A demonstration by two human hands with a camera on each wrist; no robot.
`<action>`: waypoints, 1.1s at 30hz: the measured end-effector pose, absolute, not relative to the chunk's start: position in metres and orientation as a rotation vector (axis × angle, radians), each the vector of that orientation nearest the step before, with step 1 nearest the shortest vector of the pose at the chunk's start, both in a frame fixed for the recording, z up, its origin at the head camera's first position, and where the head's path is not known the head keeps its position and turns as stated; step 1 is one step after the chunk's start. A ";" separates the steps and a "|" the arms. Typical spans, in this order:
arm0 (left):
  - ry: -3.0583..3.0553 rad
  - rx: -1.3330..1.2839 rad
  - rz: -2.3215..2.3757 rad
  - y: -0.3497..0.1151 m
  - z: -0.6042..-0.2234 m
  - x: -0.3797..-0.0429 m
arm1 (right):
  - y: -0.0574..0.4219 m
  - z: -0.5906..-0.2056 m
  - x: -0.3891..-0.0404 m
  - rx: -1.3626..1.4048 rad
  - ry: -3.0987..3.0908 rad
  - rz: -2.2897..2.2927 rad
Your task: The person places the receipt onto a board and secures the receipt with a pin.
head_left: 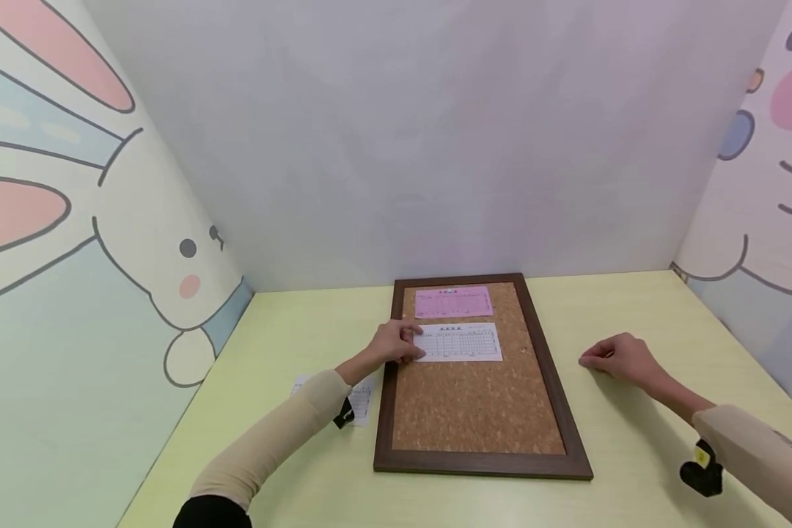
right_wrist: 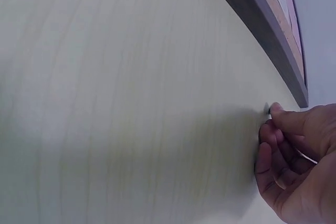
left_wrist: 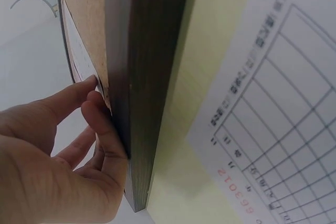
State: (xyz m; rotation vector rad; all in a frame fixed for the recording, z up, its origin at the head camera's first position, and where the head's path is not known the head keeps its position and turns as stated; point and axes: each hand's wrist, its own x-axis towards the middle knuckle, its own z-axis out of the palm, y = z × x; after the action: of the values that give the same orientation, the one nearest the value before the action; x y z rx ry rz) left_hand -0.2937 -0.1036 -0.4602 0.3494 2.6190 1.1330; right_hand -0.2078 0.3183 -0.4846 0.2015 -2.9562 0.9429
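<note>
A cork board [head_left: 478, 411] in a dark brown frame lies on the table. My left hand [head_left: 397, 342] reaches over its left side and holds the left edge of a white printed form [head_left: 462, 342] between thumb and fingers, flat on the cork. Just above that form is a pink printed form [head_left: 454, 302], with a small pale spot at its top edge. My right hand [head_left: 620, 357] is low over the table, right of the board, fingers curled. In the right wrist view, its thumb and fingertip pinch a tiny dark-tipped pin [right_wrist: 269, 111], mostly hidden.
Another white printed form [head_left: 361, 402] lies on the table left of the board, partly under my left forearm. The pale yellow wood-grain table [head_left: 303, 323] meets a grey wall [head_left: 396, 147] behind. Side walls carry cartoon animals, a rabbit [head_left: 171, 279] on the left.
</note>
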 end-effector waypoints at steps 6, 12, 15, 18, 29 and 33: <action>2.593 0.319 1.149 -0.103 -0.463 -0.290 | 0.313 -0.488 -0.216 0.182 -2.961 1.025; 2.550 0.337 1.169 -0.101 -0.461 -0.291 | 0.318 -0.484 -0.224 0.285 -3.022 0.976; 2.552 0.344 1.168 -0.102 -0.458 -0.293 | 0.322 -0.482 -0.224 0.316 -3.004 0.944; 2.556 0.335 1.167 -0.105 -0.456 -0.295 | 0.323 -0.483 -0.223 0.382 -2.957 0.899; 2.546 0.339 1.150 -0.108 -0.453 -0.295 | 0.323 -0.482 -0.222 0.476 -2.916 0.783; 2.543 0.353 1.128 -0.105 -0.452 -0.296 | 0.325 -0.479 -0.223 0.499 -2.967 0.774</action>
State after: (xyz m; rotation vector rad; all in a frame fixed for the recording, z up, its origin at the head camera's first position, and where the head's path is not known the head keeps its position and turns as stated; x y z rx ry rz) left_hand -0.2957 -0.1051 -0.4520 0.3531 2.5431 1.1285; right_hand -0.2235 0.3251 -0.4791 0.4986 -2.9670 0.7744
